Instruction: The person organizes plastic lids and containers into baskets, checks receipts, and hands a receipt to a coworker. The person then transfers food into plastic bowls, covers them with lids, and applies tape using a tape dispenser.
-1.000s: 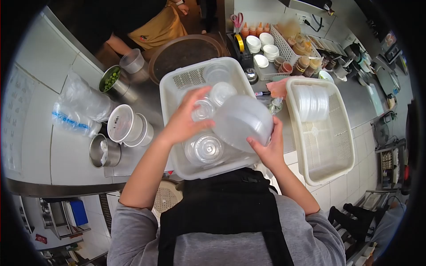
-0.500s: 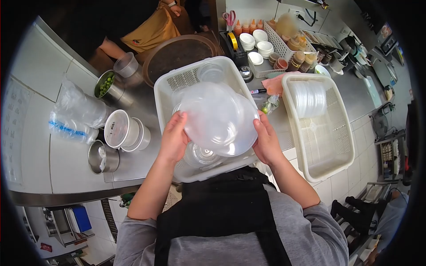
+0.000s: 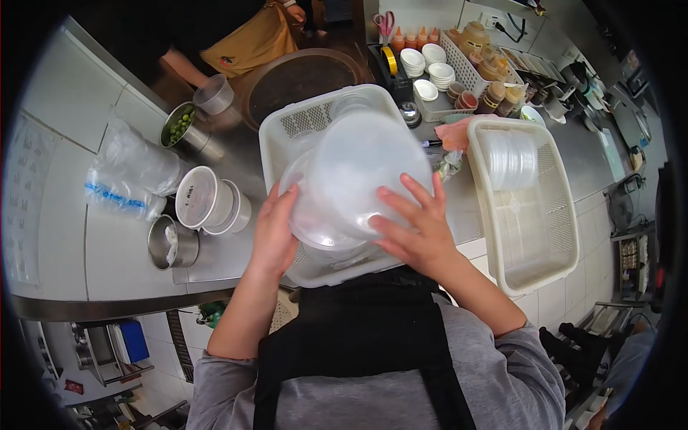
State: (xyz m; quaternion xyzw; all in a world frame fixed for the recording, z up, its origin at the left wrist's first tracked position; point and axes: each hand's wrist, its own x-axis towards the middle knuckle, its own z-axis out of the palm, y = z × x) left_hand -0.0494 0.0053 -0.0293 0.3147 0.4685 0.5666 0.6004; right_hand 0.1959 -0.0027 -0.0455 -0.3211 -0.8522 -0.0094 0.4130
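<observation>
Above a white plastic basket (image 3: pixel 269 150), two round translucent plastic lids overlap in front of me. My left hand (image 3: pixel 275 233) grips the left rim of the lower, clearer lid (image 3: pixel 304 215), thumb on top. My right hand (image 3: pixel 419 233) lies over the lower right part of the upper, frosted lid (image 3: pixel 369 161), with its fingers spread and touching the surface. The upper lid is slightly smeared by motion. More clear round plastic pieces (image 3: pixel 351 104) lie in the basket beneath, partly hidden.
At right, another white basket (image 3: pixel 494 244) holds a row of lids (image 3: pixel 512 159). To the left stand white tubs (image 3: pixel 197 197), a steel pot (image 3: pixel 172 244) and plastic bags (image 3: pixel 132 161). Sauce bottles (image 3: pixel 416 36) and small bowls (image 3: pixel 433 54) are behind. Another person's arm (image 3: pixel 186 70) reaches near a clear tub (image 3: pixel 213 94).
The upper lid has shifted up and right over the lower one. My right hand has left the rim and spread its fingers across the upper lid. My left hand keeps its hold.
</observation>
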